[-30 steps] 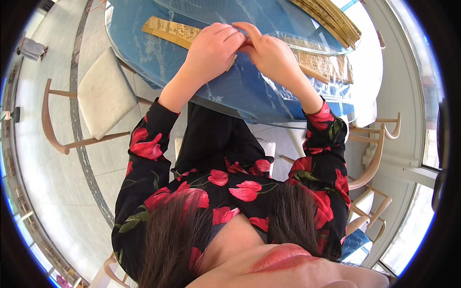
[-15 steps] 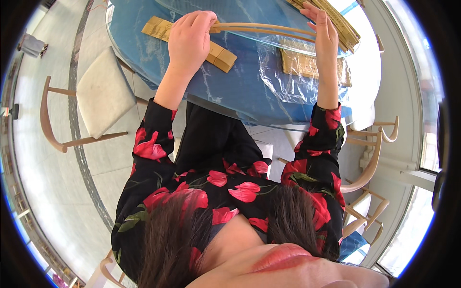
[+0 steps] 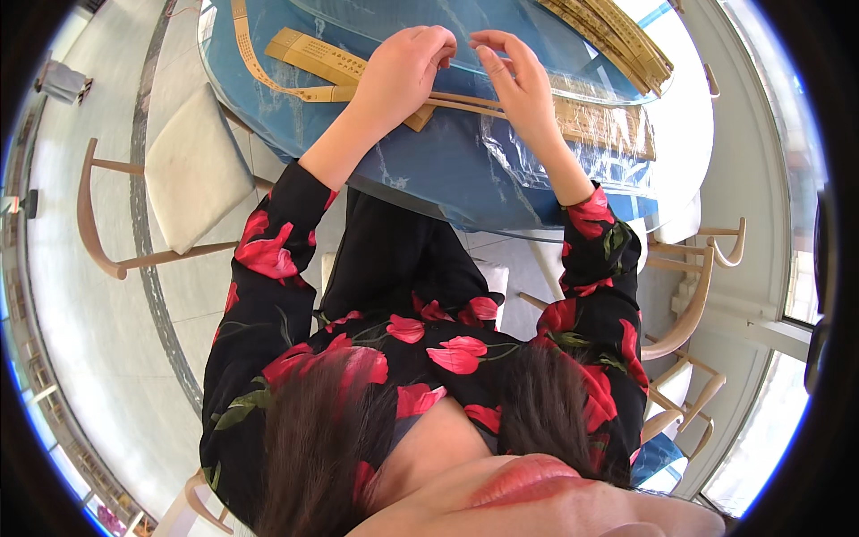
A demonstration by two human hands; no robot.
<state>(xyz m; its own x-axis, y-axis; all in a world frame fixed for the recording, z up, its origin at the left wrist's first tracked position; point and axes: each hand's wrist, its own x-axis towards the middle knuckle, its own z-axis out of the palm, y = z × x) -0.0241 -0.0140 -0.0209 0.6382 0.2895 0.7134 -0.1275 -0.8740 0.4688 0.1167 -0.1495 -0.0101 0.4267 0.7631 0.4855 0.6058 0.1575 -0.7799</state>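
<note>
While left hand (image 3: 412, 67) and right hand (image 3: 519, 80) sit apart, fingers curled, can't tell if either grips anything. Two pale sticks (image 3: 467, 105) run between hands, below fingertips. Clear plastic (image 3: 517, 163) partly covers brown packets (image 3: 604, 130) at right; contents not visible. Blue tabletop (image 3: 447, 170) gives open room between sticks and near edge.

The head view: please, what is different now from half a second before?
The left hand moved right and the right hand moved left, so they are close together. The thin tan strips, before stretched between both hands, are nearer the body; the left fingertips seem to have let go. A curved strip now shows at left. The tan bundle stayed.
</note>
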